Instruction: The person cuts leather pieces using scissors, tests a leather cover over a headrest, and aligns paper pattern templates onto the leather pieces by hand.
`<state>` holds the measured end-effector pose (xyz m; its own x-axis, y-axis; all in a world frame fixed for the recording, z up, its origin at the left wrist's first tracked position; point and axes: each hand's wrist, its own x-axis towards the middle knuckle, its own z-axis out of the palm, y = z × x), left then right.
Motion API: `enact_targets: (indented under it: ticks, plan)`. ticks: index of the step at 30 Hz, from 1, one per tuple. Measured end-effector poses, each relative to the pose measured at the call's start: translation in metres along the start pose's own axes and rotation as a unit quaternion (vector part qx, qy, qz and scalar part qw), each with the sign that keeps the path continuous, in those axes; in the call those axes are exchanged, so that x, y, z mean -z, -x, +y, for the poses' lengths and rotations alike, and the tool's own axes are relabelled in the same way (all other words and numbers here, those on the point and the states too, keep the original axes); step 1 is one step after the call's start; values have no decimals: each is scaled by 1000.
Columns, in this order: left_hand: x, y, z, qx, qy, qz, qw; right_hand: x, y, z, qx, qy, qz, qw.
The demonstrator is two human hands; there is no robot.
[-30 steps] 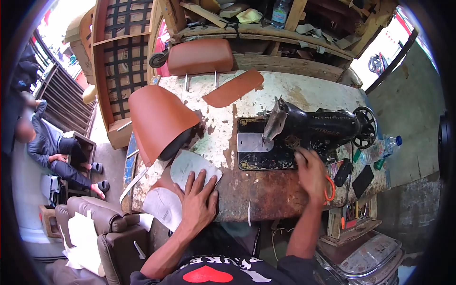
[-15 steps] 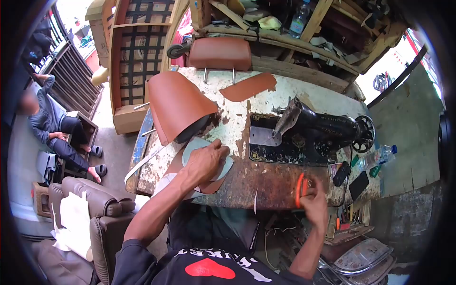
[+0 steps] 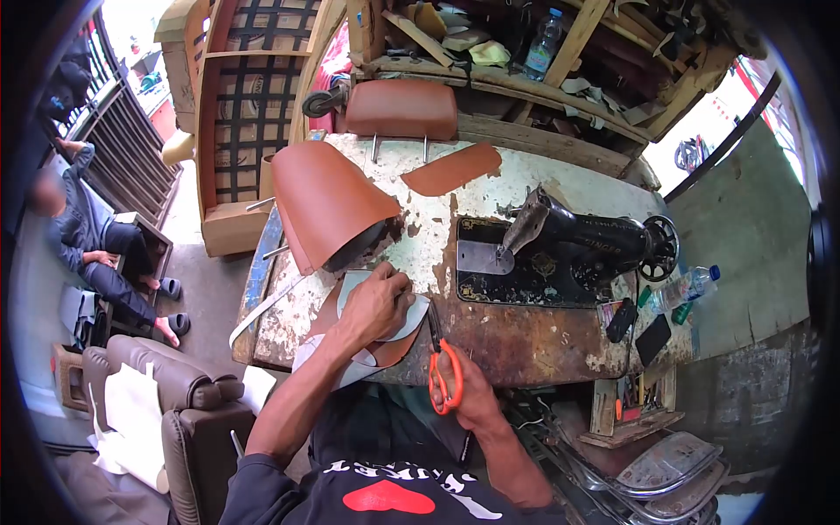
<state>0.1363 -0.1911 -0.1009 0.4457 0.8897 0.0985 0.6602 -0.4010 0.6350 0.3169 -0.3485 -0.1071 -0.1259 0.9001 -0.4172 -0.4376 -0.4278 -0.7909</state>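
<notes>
My right hand [image 3: 477, 394] grips orange-handled scissors [image 3: 445, 372] near the table's front edge. Their dark blades point away from me, at the right edge of a pale blue-grey sheet [image 3: 352, 282]. My left hand [image 3: 376, 302] has its fingers bunched and pressed down on that sheet, which covers part of a brown leather piece [image 3: 398, 350]. My hand hides much of both. Just beyond lies a headrest wrapped in loose brown leather [image 3: 328, 206]. A cut strip of the same leather [image 3: 455, 168] lies flat farther back.
A black sewing machine [image 3: 595, 249] stands on the worn table right of centre. Behind are a brown headrest [image 3: 401, 109] and a shelf with a bottle [image 3: 544, 44]. At right lie a phone [image 3: 652, 339] and a plastic bottle [image 3: 687, 289]. A seated person [image 3: 105, 232] is at left.
My right hand has brought the scissors left from the table's right part to the sheet's edge. My left hand stays on the sheet. The view has shifted slightly.
</notes>
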Motion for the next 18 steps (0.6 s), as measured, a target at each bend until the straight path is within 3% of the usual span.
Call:
enact_targets:
  ticks: [3,5,6,8,10,11,12,13,14,15,16,18]
  plan:
    - [0,2,2,8,9,8,1000,-5,-1,5,19,16,24,999]
    - [2,3,0,-3,15,3,1000,-10,12,9,123,6,43,991]
    - [3,2,-1,-19,20,-2,1000,-8,16,10,122,6,43,992]
    - [-3,0,-2,-66,-29,5,997,4,26,5,190,20,182,964]
    - [-6,5,23,-132,-154,2,979,18,39,-12,229,66,244,940]
    - [-21,15,39,-151,-144,34,977,29,44,-21,233,75,265,933]
    - [-37,28,51,-180,-115,25,977,37,52,-28,239,160,300,910]
    - [-48,45,70,-216,-103,43,970,42,56,-34,255,148,307,905]
    - [-51,58,91,-194,-87,-118,970,45,59,-37,270,135,314,900]
    - [-62,79,92,-318,-27,-118,940,47,63,-39,269,135,311,901]
    - [-74,80,92,-441,82,-196,872,50,65,-41,275,149,320,894]
    - [-91,100,92,-419,274,-168,849,47,65,-42,275,160,327,890]
